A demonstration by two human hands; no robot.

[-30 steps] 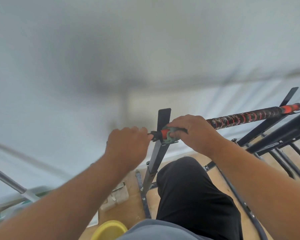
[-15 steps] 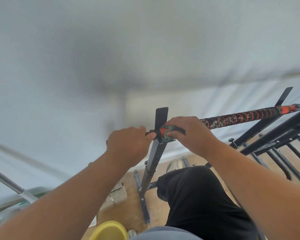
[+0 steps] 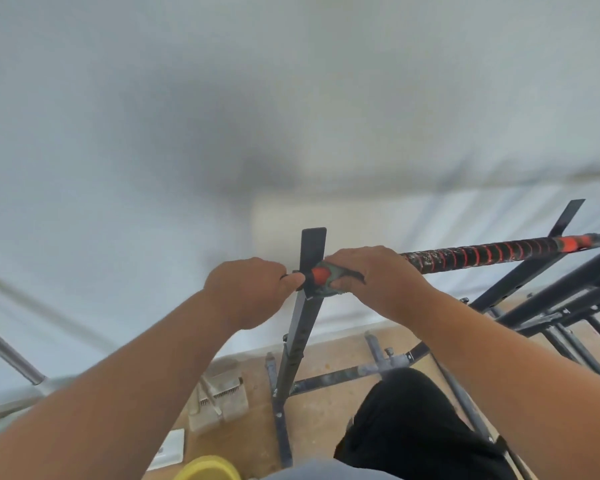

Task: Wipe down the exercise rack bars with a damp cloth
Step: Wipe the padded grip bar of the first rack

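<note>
A long bar (image 3: 482,255) wrapped in black and orange tape lies across the dark rack upright (image 3: 300,327), running up to the right. My right hand (image 3: 374,275) grips a greenish cloth (image 3: 329,285) folded round the bar just right of the upright, where an orange band shows. My left hand (image 3: 253,289) curls round the bar's short end on the left side of the upright, its thumb near the orange band. The bar's left tip is hidden under that hand.
More dark rack bars (image 3: 561,306) crowd the right side. A yellow tub (image 3: 207,469) sits at the bottom centre, with a white brush (image 3: 219,400) and a white block (image 3: 170,448) on the wooden floor. A metal pole (image 3: 7,355) slants at left. My dark-clothed knee (image 3: 413,427) is below.
The view has shifted so my knee sits lower and farther right, showing more floor and the rack's base. Both hands stay on the bar at the upright.
</note>
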